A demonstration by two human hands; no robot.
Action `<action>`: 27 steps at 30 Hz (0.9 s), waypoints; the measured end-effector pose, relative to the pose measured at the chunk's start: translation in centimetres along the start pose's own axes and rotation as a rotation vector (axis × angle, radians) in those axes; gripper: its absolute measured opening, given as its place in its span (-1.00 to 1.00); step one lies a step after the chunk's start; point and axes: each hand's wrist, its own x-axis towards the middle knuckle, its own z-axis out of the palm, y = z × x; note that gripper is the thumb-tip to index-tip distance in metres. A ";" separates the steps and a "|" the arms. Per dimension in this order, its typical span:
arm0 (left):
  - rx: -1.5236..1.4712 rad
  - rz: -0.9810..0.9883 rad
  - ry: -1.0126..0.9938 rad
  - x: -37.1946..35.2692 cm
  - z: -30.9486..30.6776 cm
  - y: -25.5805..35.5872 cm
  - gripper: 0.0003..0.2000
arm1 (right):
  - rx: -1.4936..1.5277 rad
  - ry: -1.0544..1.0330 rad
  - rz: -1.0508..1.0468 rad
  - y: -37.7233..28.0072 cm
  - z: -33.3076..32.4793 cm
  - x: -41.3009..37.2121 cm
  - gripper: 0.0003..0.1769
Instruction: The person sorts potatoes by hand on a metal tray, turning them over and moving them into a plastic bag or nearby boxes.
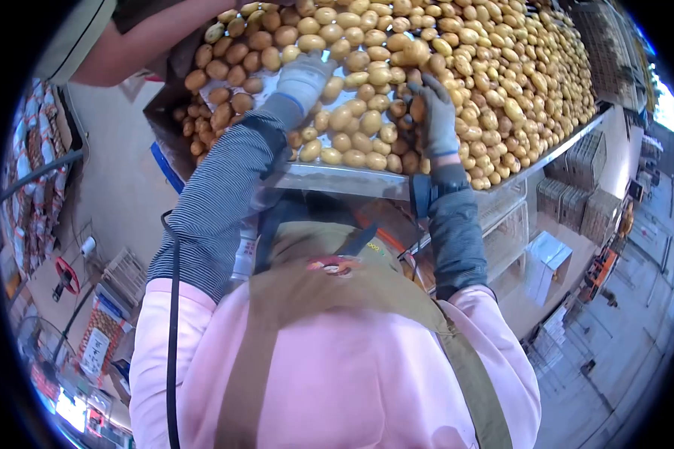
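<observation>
Yellow-brown potatoes (502, 82) cover a metal-edged sorting table (337, 178) in front of me. My left hand (305, 78), in a pale work glove, reaches across a thinner patch of potatoes where the white surface shows through. Its back faces me, and its fingers are partly hidden and blurred. My right hand (436, 112), in a grey glove, is at the edge of the dense heap. The fingers of that hand curl around a darker brown potato (417, 111), which lies against the palm side. More potatoes (356, 123) lie between the two hands.
Another person's bare arm (153, 45) reaches in at upper left. Browner potatoes (221, 116) gather by the table's left end. Stacked crates (584, 161) and a white box (547, 262) stand on the right. Filled sacks (34, 179) are at far left.
</observation>
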 end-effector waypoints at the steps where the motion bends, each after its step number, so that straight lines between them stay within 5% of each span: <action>1: -0.058 -0.032 -0.001 0.9 1.3 -0.6 -0.60 | -0.116 -0.060 -0.137 -2.3 0.4 -1.5 -0.74; 3: -0.496 -0.105 0.189 -1.6 1.4 -1.9 -0.65 | -0.516 -0.189 -0.593 -4.0 -0.4 -3.2 -0.72; 4: -0.737 -0.177 0.342 -3.5 0.9 -1.2 -0.68 | -0.490 -0.279 -0.428 -3.6 -1.0 -5.1 -0.71; 7: -1.132 -0.520 0.146 -8.3 -4.5 3.6 -0.72 | -0.367 -0.536 0.081 -3.4 -1.6 -12.0 -0.55; 8: -1.163 -0.499 0.040 -9.9 -5.2 5.4 -0.74 | 0.098 -0.491 0.392 -3.4 -0.5 -14.0 -0.46; 9: -0.993 -0.170 -0.043 -11.1 -6.0 7.5 -0.75 | 0.574 -0.421 0.689 -3.3 0.7 -15.7 -0.36; 10: -0.807 0.149 -0.119 -11.9 -6.7 9.3 -0.75 | 0.591 -0.371 0.766 -3.9 1.7 -16.9 -0.30; 11: -0.810 0.255 0.091 -13.1 -4.3 10.5 -0.76 | 0.285 -0.385 0.354 1.1 0.7 -17.8 -0.30; 12: -0.801 0.370 0.302 -13.5 -1.6 11.1 -0.76 | 0.322 -0.353 0.313 2.5 -0.3 -18.0 -0.31; 13: -0.859 0.358 0.167 -12.8 -2.9 10.7 -0.75 | 0.358 -0.322 0.271 4.0 -1.2 -18.2 -0.33; 14: -0.938 0.194 0.221 -12.5 -2.0 10.1 -0.74 | 0.729 -0.265 0.612 1.1 -3.6 -17.9 -0.36; 16: -0.868 0.028 0.262 -11.4 -2.6 7.8 -0.75 | 0.538 -0.047 0.530 -1.9 -7.7 -15.9 -0.46; 18: -0.756 0.132 0.266 -10.8 -1.4 6.5 -0.77 | 0.187 -0.040 0.532 -3.3 -11.1 -11.7 -0.55; 21: -0.729 0.339 0.252 -10.9 -1.1 9.0 -0.78 | -0.335 0.023 -0.091 1.5 -11.9 -5.0 -0.56; 23: -0.735 0.386 0.179 -10.8 -0.6 11.7 -0.82 | -0.373 0.084 -0.175 0.9 -9.5 -2.6 -0.54; 24: -0.791 0.391 0.134 -10.8 -0.5 12.5 -0.82 | -0.200 0.131 0.007 -0.5 -7.9 -2.4 -0.54; 27: -0.730 0.358 0.132 -10.2 0.7 12.9 -0.81 | -0.156 0.150 0.043 -2.4 -7.8 -4.0 -0.50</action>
